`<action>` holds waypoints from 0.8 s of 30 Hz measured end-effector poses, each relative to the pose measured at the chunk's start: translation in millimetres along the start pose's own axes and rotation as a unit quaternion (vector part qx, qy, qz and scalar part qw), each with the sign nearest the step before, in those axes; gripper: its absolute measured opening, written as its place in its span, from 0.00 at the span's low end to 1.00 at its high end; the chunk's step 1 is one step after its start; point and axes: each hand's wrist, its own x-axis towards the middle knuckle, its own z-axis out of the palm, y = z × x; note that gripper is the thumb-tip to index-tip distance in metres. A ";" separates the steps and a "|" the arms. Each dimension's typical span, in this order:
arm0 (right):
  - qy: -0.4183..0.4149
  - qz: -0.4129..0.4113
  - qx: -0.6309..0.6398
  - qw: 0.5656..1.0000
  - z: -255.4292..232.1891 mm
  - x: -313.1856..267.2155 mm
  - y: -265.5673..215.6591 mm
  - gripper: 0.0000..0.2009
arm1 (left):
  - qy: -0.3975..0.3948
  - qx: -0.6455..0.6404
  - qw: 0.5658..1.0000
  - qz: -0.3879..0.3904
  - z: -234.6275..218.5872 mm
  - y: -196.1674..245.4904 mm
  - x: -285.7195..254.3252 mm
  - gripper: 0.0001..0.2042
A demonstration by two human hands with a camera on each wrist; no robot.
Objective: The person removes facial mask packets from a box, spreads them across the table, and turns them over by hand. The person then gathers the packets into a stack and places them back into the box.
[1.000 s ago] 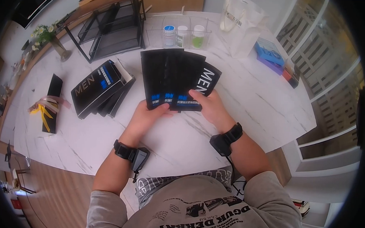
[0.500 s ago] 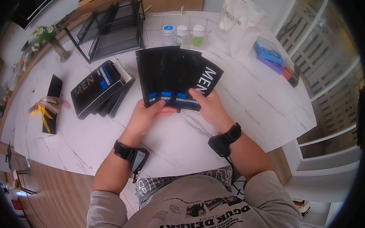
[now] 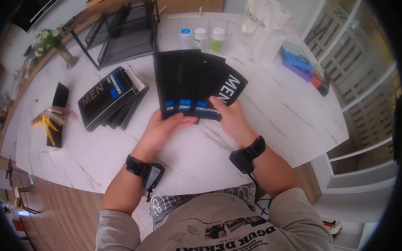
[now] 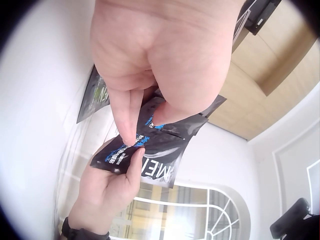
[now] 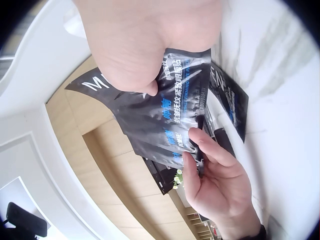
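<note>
Several flat black eye-mask sachets (image 3: 180, 79) are spread like a fan between both hands, over the table. Blue and white print runs along their lower edges, and the rightmost one shows large white MEN lettering. My left hand (image 3: 160, 128) pinches the fan's lower left corner, thumb and fingertips at the bottom edge. With its thumb across the front, my right hand (image 3: 235, 118) grips the lower right side; its other fingers are hidden behind. The right wrist view shows the left hand (image 5: 220, 185) from the palm side, with the sachets (image 5: 150, 115) between the hands.
Black MEN boxes (image 3: 103, 94) are stacked left of the hands, beside a narrow black box (image 3: 58, 114) tied with ribbon. Behind stand a black mesh rack (image 3: 124, 41), a clear organizer (image 3: 164, 36) with bottles (image 3: 217, 41), a white paper bag (image 3: 267, 43) and a blue box (image 3: 297, 57).
The sachets shift slightly left and then back right, their tops a little higher and the fan somewhat wider. My left thumb and fingers slide along the bottom edge; the right hand keeps its grip.
</note>
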 end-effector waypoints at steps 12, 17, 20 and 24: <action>0.011 0.048 0.130 0.990 5.7 0.6 -7.5 0.13 | -0.086 0.123 0.988 0.044 -15.1 -16.5 3.6 0.15; -0.013 0.056 0.116 0.992 7.9 -3.1 -5.4 0.13 | -0.050 0.171 0.982 0.060 -3.0 -18.2 -0.2 0.13; -0.023 0.076 0.091 0.993 7.5 -5.3 -0.2 0.12 | 0.005 0.125 0.990 0.071 10.4 -16.4 -3.7 0.12; -0.060 0.097 0.115 0.987 8.8 -6.3 -2.3 0.11 | 0.006 0.188 0.977 0.105 4.7 -17.7 1.2 0.10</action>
